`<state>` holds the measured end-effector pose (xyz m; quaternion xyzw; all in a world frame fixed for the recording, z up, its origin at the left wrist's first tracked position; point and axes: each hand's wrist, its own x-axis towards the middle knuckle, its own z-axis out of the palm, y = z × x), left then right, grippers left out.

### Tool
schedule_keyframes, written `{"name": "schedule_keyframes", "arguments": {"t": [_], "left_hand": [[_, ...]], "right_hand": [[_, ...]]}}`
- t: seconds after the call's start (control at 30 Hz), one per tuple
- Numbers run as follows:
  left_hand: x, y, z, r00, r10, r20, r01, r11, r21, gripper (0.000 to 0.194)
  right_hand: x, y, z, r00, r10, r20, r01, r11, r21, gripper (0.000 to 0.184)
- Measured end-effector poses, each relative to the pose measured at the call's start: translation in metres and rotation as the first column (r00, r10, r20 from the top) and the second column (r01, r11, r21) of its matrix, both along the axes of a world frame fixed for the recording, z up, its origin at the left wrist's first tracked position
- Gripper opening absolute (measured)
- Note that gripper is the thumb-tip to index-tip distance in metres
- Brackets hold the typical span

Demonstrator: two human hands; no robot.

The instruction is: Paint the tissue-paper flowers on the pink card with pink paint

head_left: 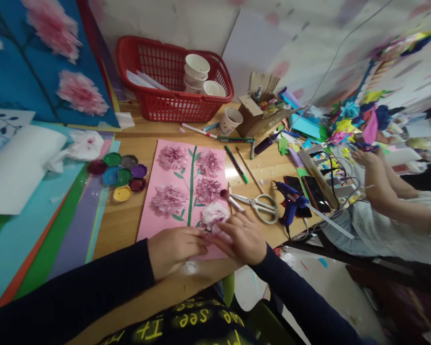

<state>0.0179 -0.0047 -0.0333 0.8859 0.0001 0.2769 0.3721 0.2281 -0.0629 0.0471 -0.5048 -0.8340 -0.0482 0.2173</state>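
Note:
A pink card (165, 177) lies on the wooden table, with a green painted stem and several pink tissue flowers on it. My left hand (174, 249) rests on the card's near edge, fingers curled and pressed toward a pale tissue flower (214, 214) at the card's near right corner. My right hand (242, 237) lies beside that flower with fingers bent around its lower side, touching it. Both sleeves are dark.
Scissors (260, 205), a blue glue gun (289, 201), a small brush (230, 197) and pens lie right of the card. A paint palette (120, 175) sits left. A red basket (172, 79) with paper cups stands behind. Coloured sheets (39, 230) lie left. Another person's arms (388, 191) are right.

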Motion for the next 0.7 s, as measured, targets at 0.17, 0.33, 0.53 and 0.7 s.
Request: {"name": "schedule_keyframes", "arguments": {"t": [0.17,0.33,0.53,0.7], "left_hand": [[0.0,0.001,0.002,1.0,-0.012,-0.001,0.012,0.999,-0.033,0.033],[0.0,0.001,0.005,1.0,0.003,-0.017,-0.004,0.999,-0.044,0.034],[-0.001,0.001,0.006,0.999,0.007,-0.033,-0.008,1.0,-0.03,0.035],[-0.002,0.0,0.005,0.997,0.013,-0.076,-0.018,0.998,-0.053,0.033]], "right_hand": [[0.001,0.014,-0.01,0.963,-0.235,-0.134,0.242,0.969,0.045,0.017],[0.009,0.007,-0.01,0.997,-0.051,-0.059,0.049,0.998,-0.039,0.009],[0.026,0.0,-0.01,0.963,-0.177,-0.204,0.199,0.976,0.093,0.012],[0.033,0.002,-0.022,0.948,-0.271,-0.165,0.266,0.962,-0.055,0.011]]}}
